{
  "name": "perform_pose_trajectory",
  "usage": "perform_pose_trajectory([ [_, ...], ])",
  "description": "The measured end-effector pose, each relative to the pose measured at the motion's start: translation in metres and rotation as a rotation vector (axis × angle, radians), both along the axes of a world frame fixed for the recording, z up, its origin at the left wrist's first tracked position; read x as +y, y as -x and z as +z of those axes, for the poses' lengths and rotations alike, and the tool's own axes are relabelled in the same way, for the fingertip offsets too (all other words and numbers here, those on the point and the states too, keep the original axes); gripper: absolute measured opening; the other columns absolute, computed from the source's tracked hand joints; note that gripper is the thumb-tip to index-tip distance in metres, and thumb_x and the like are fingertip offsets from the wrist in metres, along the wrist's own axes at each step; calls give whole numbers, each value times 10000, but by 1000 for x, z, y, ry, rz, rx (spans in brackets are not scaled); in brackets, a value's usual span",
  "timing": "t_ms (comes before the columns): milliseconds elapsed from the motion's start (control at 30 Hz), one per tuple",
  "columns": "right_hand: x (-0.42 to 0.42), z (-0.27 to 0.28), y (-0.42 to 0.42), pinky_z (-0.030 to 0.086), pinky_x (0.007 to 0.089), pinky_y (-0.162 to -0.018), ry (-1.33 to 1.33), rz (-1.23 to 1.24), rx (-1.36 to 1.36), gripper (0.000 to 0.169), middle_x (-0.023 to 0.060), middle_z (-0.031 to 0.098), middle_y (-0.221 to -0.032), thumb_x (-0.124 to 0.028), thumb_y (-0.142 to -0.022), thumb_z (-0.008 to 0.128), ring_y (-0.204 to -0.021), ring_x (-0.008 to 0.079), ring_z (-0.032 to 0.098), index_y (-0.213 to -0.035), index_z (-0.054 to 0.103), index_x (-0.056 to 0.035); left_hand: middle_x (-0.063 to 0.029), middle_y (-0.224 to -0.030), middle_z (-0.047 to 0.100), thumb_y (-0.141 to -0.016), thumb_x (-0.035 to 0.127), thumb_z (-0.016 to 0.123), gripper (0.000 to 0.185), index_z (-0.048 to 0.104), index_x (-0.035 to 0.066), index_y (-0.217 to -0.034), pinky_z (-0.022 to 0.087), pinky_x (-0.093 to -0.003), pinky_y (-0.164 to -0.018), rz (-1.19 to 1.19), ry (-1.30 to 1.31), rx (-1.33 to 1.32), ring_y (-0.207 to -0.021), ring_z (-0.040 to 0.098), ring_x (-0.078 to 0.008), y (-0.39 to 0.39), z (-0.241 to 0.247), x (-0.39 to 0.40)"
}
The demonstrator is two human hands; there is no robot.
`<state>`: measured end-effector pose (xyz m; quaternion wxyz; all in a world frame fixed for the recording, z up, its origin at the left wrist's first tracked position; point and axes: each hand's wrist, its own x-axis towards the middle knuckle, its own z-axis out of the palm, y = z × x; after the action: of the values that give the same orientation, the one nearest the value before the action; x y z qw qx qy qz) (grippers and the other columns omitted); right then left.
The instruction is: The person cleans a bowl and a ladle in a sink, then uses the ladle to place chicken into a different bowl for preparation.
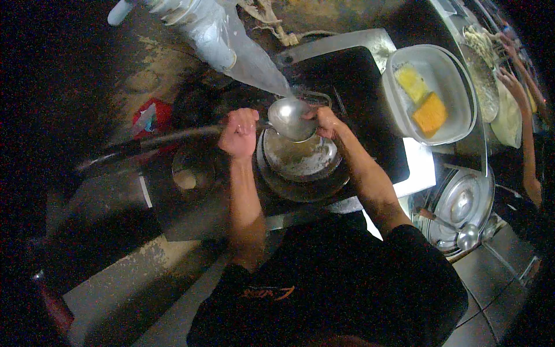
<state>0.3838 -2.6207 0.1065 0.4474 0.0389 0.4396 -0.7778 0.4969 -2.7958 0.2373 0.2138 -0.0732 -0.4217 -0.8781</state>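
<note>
My left hand [239, 133] is closed around the long handle of a metal ladle [292, 118]. The ladle's large round bowl lies between my hands, above a round metal pan [303, 156] that holds cloudy, foamy liquid. My right hand [326, 123] is at the right edge of the ladle's bowl, its fingers partly hidden; whether it grips the rim or something else cannot be told. Just beyond the ladle, a whitish translucent plastic bag or sleeve [256, 60] narrows down to a point near the bowl.
A clear plastic tub [459, 95] with a yellow and an orange sponge [430, 114] stands at the right. Below it are a large metal lid [463, 206] and another ladle [468, 237]. A red packet [152, 118] lies at the left. Another person's arm [527, 130] shows at the far right.
</note>
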Motion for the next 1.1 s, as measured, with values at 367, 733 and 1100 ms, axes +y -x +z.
perform_pose_trajectory([
  [367,-1,-5,16,447,324,-719,-478,-236,816,212,150,620,-864,-131,-798,533,-781,222,586,-909,587,41,-77,-789,564,-880,338,403,324,548,60,-960,395,-493,-819,1091,528,-460,-776,534,-259,-138,31,-23],
  [733,-56,-14,-31,470,368,-660,-436,-391,424,197,120,631,-841,-172,-823,561,-758,269,591,-916,615,-7,-95,-785,630,-883,311,453,312,602,39,-918,351,-473,-963,654,-658,-139,-868,593,-286,-164,-6,39],
  [1100,-74,73,9,428,342,-560,265,-183,110,208,26,571,-772,-252,-828,563,-669,163,544,-943,571,-80,-163,-1067,536,-864,343,519,360,539,46,-1068,330,-446,-981,567,-372,-429,-1079,465,-314,-247,-156,15],
])
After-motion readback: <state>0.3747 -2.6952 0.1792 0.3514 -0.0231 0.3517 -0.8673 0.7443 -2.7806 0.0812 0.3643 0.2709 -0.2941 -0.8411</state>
